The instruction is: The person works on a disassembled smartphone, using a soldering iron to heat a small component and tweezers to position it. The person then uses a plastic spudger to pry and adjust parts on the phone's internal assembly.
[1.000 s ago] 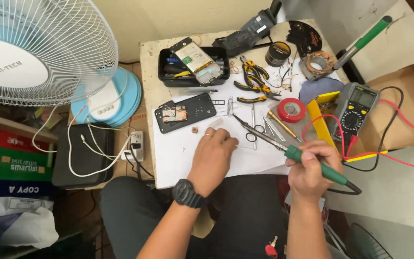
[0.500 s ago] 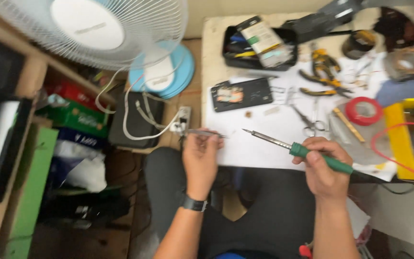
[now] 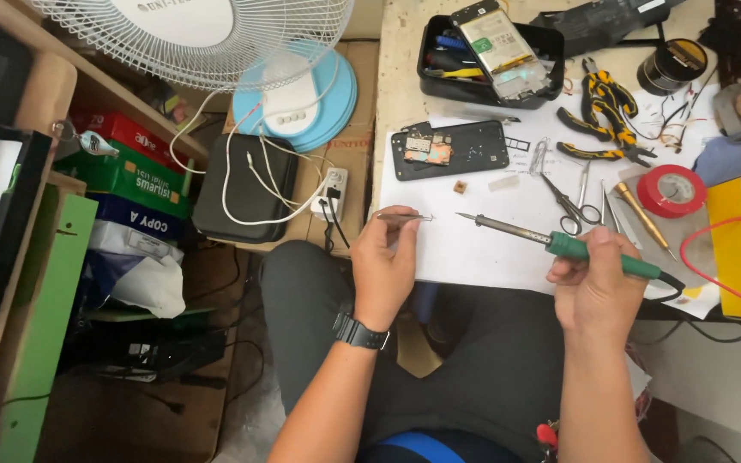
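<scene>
Our right hand (image 3: 598, 279) grips the soldering iron (image 3: 559, 244), its tip toward the tweezers (image 3: 405, 217) pinched in our left hand (image 3: 385, 266).

The white fan (image 3: 199, 34) at the upper left is cut off by the top edge. At the right edge, the yellow box (image 3: 735, 249) and red wire (image 3: 713, 274) run out of frame. The tweezers (image 3: 405, 217) are partly hidden inside the left hand (image 3: 385, 266). Small parts on the opened phone (image 3: 449, 150) are too tiny to tell.
</scene>
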